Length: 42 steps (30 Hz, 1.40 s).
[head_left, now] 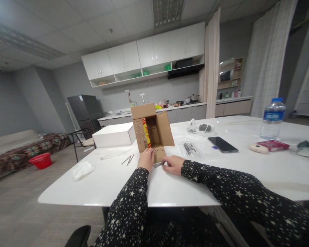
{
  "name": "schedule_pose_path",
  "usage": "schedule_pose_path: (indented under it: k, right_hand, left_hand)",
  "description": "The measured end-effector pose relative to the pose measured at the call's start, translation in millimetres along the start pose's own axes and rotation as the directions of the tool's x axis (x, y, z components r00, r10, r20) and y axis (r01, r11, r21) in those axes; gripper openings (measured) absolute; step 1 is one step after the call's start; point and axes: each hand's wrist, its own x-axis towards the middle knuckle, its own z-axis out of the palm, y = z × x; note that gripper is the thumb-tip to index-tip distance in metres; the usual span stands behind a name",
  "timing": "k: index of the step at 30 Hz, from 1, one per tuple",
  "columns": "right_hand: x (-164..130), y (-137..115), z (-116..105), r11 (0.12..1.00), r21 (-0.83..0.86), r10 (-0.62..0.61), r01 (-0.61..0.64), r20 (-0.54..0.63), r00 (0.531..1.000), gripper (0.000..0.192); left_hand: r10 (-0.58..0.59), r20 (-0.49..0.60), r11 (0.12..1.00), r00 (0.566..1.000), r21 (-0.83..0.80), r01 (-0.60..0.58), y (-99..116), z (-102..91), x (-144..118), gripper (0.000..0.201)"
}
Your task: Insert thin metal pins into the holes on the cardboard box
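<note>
A white table [113, 185] fills the middle of the view, its near edge running left to right in front of the person. On it, toward the left and behind, lies a flat white box [114, 135]. Just right of that stands the cardboard box [152, 132], near the table's middle and within reach of both hands. It rests on its side with its opening turned toward the camera and its long axis upright; the top flap stands up, the right flap swings outward to the right, and the bottom flap lies forward on the table. A yellow and red strip shows inside along the left wall.

The left hand [146, 160] rests against the lower front of the cardboard box, fingers curled onto the bottom flap. The right hand [173, 164] lies on the table just right of that flap, fingers bent inward beside a small metal piece [157, 165]; from here it is hard to tell whether the fingertips actually pinch it.

Farther right sit a water bottle [272, 118], a dark phone [222, 144] lying flat, and a clear plastic bag [190, 149]. A crumpled white cloth [82, 170] lies at the left, and two thin metal pins [128, 159] lie left of the left hand.
</note>
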Motion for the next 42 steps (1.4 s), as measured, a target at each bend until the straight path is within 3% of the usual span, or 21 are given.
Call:
schedule_pose_path:
  k: [22, 42]
  right_hand:
    - [0.2, 0.7, -0.2, 1.0, 0.011, -0.017, 0.017, -0.004, 1.0, 0.025]
    - [0.8, 2.7, 2.4, 1.0, 0.022, -0.017, 0.018, -0.024, 1.0, 0.024]
  left_hand:
    - [-0.15, 0.012, 0.95, 0.989, 0.28, 0.141, 16.8, -18.4, -2.8, 0.032]
    - [-0.11, -0.005, 0.966, 0.994, 0.235, 0.108, 12.5, -14.8, -3.1, 0.024]
